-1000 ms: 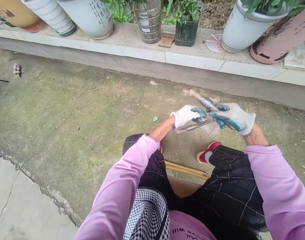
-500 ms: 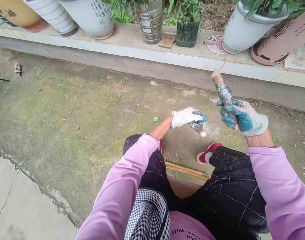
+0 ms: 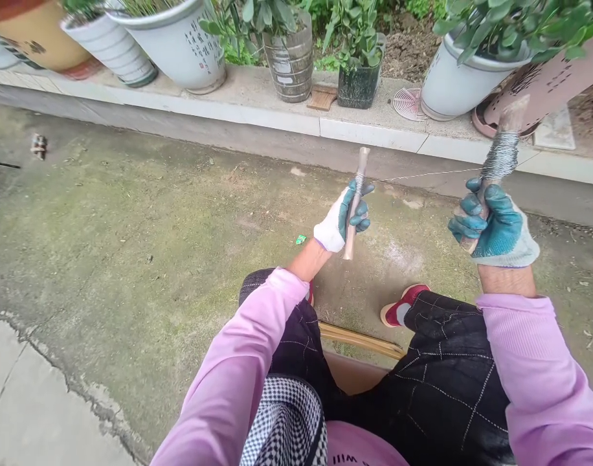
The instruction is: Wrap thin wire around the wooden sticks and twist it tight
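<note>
My gloved left hand (image 3: 344, 219) is closed around a thin wooden stick (image 3: 355, 197) held nearly upright. My gloved right hand (image 3: 491, 225) grips a thicker stick wound with grey wire (image 3: 500, 152), tilted up to the right. A thin strand of wire (image 3: 423, 175) stretches taut between the two sticks. Both hands are raised above my knees, well apart from each other.
I sit on a low wooden seat (image 3: 359, 340) on mossy concrete ground (image 3: 131, 246). A raised ledge (image 3: 257, 107) at the back carries several plant pots (image 3: 180, 39). A small piece of debris (image 3: 38, 146) lies at the far left. My red shoe (image 3: 398, 309) rests on the ground.
Both hands rose and moved apart. The left stick turned upright, the wire-wound stick swung up to the right, and a strand of wire now spans between them.
</note>
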Action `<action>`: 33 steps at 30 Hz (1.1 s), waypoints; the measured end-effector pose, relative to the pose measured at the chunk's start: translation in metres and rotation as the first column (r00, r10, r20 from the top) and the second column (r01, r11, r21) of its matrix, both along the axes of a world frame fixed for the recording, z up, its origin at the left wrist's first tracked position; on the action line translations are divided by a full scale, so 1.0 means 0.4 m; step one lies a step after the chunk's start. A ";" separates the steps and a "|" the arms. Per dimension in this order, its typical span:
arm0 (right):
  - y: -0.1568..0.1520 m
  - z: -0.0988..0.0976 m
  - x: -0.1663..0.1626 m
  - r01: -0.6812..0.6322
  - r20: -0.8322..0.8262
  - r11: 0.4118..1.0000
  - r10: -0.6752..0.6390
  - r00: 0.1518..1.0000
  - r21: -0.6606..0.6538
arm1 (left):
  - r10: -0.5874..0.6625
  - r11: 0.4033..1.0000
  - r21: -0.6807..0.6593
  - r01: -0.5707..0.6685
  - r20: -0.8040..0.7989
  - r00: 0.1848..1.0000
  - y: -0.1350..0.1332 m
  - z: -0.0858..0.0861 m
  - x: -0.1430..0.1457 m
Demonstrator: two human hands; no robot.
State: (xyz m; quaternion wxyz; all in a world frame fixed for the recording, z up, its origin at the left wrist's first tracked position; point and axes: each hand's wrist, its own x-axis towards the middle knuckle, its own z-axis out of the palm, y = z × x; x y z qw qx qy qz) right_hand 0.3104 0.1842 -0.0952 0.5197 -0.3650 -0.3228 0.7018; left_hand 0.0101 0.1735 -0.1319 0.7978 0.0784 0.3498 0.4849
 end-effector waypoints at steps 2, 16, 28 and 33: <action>0.002 0.004 0.009 0.052 -0.041 0.998 -0.051 0.998 0.023 | 0.069 0.997 -0.032 -0.068 0.041 0.997 0.005 0.001 -0.009; -0.003 0.065 0.142 0.428 0.117 0.888 -0.449 0.886 0.172 | 0.335 0.938 0.133 -0.319 -0.116 0.935 0.029 0.031 -0.071; -0.025 0.032 0.298 0.639 -0.083 0.766 -0.643 0.761 -0.073 | 0.472 0.881 0.068 -0.469 -0.216 0.855 0.060 -0.006 -0.194; -0.036 0.045 0.280 0.689 0.005 0.721 -0.691 0.723 -0.071 | 0.292 0.919 -0.140 -0.368 -0.384 0.876 0.046 -0.112 -0.164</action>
